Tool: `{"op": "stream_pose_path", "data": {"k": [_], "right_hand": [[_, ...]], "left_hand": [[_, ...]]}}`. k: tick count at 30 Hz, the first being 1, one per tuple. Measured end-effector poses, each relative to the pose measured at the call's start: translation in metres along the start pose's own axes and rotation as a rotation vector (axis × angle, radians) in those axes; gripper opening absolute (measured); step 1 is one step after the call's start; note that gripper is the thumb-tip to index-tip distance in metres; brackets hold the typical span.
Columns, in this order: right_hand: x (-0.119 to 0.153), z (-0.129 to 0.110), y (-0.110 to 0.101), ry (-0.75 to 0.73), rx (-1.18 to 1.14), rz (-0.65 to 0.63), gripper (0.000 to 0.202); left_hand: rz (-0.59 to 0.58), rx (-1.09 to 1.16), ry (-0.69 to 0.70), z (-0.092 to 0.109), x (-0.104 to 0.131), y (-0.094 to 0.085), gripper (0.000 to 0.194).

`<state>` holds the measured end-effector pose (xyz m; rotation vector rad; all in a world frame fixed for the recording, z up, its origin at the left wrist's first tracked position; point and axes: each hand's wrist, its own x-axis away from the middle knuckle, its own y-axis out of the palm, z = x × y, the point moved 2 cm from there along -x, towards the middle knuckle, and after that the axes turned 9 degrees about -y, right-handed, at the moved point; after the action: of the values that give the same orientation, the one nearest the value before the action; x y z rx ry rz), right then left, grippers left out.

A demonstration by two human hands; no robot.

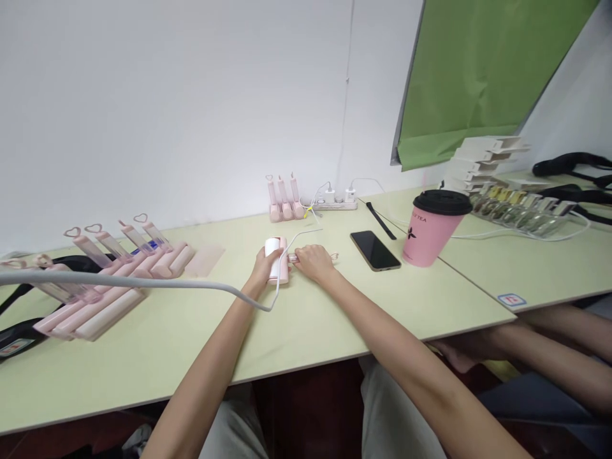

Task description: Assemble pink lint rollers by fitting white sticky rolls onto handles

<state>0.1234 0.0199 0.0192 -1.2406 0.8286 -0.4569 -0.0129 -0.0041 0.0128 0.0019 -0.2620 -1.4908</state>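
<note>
Device [277, 259] | gripped by left hand [262, 268] | right hand [312, 261] touching its side

A small pink device [278, 260] with a white rounded cap lies flat on the desk [191, 338], long axis pointing away, wrapped by the left fingers [268, 254]. A white cable [143, 282] meets its right side, just beside the right fingers [299, 257], which pinch the plug there.
</note>
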Motion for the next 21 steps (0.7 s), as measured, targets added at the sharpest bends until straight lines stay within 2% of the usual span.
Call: {"op": "stream_pose_path", "data": {"k": [7, 11, 16, 18, 19, 20, 21], "right_hand": [[0.000, 0.003, -0.008, -0.036, 0.001, -0.044, 0.027], [0.000, 0.006, 0.004, -0.017, -0.023, -0.036, 0.025], [0.001, 0.009, 0.019, 0.074, -0.080, -0.001, 0.030], [0.000, 0.009, 0.020, 0.092, -0.127, 0.017, 0.030], [0.000, 0.008, 0.019, 0.098, -0.152, 0.025, 0.029], [0.000, 0.008, 0.018, 0.103, -0.177, 0.033, 0.028], [-0.001, 0.008, 0.018, 0.106, -0.203, 0.040, 0.026]], "left_hand": [[0.012, -0.005, -0.046, -0.002, 0.000, 0.005, 0.045], [-0.001, -0.022, -0.063, -0.006, -0.006, 0.003, 0.047], [-0.048, -0.080, -0.064, -0.010, -0.016, -0.004, 0.050], [-0.098, -0.093, -0.075, -0.007, -0.021, -0.008, 0.059], [-0.083, -0.116, -0.066, -0.004, -0.024, -0.013, 0.065], [-0.018, -0.172, -0.031, -0.001, -0.027, -0.019, 0.068], [0.101, -0.276, 0.038, 0.003, -0.029, -0.029, 0.066]]}}
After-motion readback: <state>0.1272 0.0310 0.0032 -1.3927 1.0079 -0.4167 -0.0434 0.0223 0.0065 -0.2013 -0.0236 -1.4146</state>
